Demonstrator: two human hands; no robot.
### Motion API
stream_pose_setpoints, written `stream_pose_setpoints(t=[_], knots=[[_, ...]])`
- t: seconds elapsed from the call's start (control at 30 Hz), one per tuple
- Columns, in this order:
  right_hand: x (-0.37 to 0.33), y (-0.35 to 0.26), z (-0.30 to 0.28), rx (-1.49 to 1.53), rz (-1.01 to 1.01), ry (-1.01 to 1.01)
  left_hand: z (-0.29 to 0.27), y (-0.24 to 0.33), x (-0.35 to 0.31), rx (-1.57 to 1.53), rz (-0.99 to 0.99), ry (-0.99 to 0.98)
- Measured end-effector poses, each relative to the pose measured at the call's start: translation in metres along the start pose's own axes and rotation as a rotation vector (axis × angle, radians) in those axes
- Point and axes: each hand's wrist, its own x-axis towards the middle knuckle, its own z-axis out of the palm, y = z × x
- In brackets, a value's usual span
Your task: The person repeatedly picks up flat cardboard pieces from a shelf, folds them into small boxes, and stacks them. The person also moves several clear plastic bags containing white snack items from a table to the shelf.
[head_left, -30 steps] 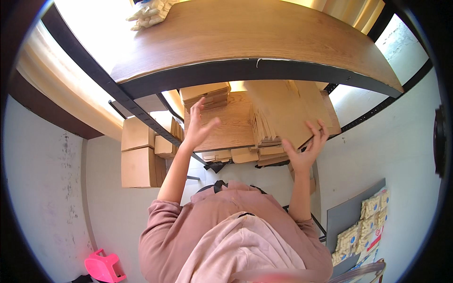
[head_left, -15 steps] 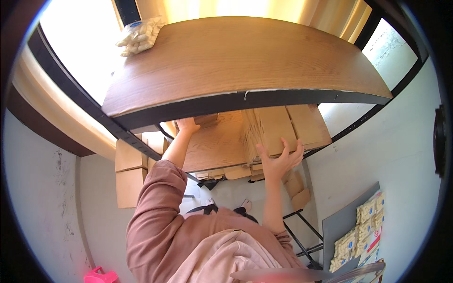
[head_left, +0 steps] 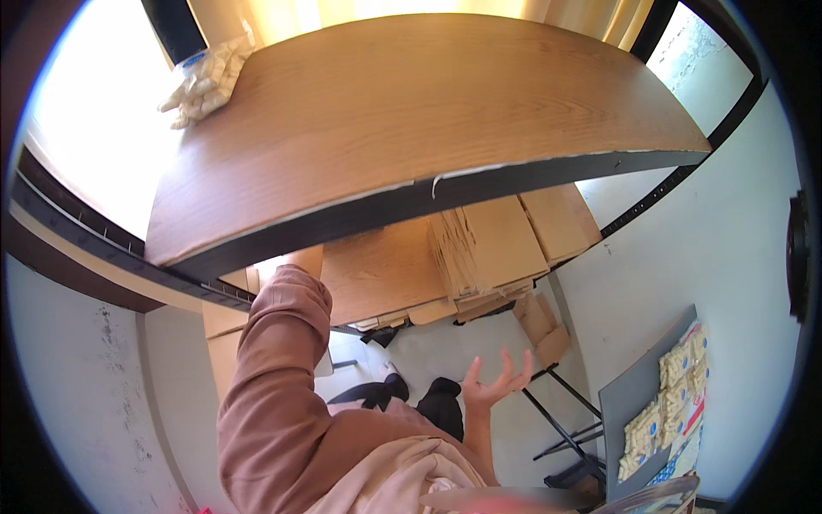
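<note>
Nearest: right hand [head_left: 495, 392] raised over the floor, fingers spread and slightly curled, nothing in it; well apart from the cardboard. Left sleeve [head_left: 278, 343] extends forward; the forearm passes beneath the front rail of the upper wood-grain shelf [head_left: 445, 94]. Left hand hidden behind that rail; cannot tell whether spread or pinching anything.

Beyond: lower wood-grain shelf [head_left: 377, 270]. On its right half, a stack of flattened cardboard boxes [head_left: 505, 240], lying flat with layered edges toward the left; a further cardboard stack [head_left: 556, 223] just beside it, to the right. More folded cardboard [head_left: 539, 330] below.

Farther: clear bag of pale pieces [head_left: 210, 81] at the upper shelf's left end; yellow curtain [head_left: 582, 21] behind.

Step in hand (judged): a left-handed reach into the lower shelf space, right hand free. Next move would call for a secure left grasp and clearance under the rail on withdrawal; contents of the grasp unconfirmed.
</note>
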Motion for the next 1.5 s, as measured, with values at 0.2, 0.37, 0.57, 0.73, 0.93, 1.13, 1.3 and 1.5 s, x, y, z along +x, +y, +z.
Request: stream_pose_setpoints(t=[0.2, 0.37, 0.57, 0.73, 0.93, 1.13, 1.3, 1.5], knots=[[0.002, -0.007, 0.01, 0.204, -0.157, -0.124, -0.041, 0.061, -0.022, 0.334, -0.084, 0.067], [0.035, -0.036, 0.03, 0.577, -0.139, -0.656, -0.05, 0.121, -0.106, 0.714, 0.086, -0.05], [0.028, -0.036, 0.024, 0.712, -0.257, -1.104, -0.06, 0.123, -0.23, 0.418, 0.643, -0.422], [0.015, -0.016, -0.01, 0.817, -0.215, -1.339, -0.029, 0.108, -0.278, 0.094, 0.616, -0.234], [0.002, 0.027, -0.019, 0.96, 0.182, -1.129, 0.004, 0.115, -0.311, -1.129, 0.365, 0.503], [0.016, 0.015, -0.046, 0.999, 0.188, -1.186, 0.078, 0.188, -0.328, -1.805, 0.453, 0.123], [0.04, 0.014, -0.06, 1.041, 0.203, -1.139, 0.068, 0.206, -0.339, -1.889, 0.568, -0.101], [0.049, 0.018, -0.079, 1.206, 0.409, -1.134, 0.099, 0.208, -0.34, -1.921, 0.526, -0.167]])
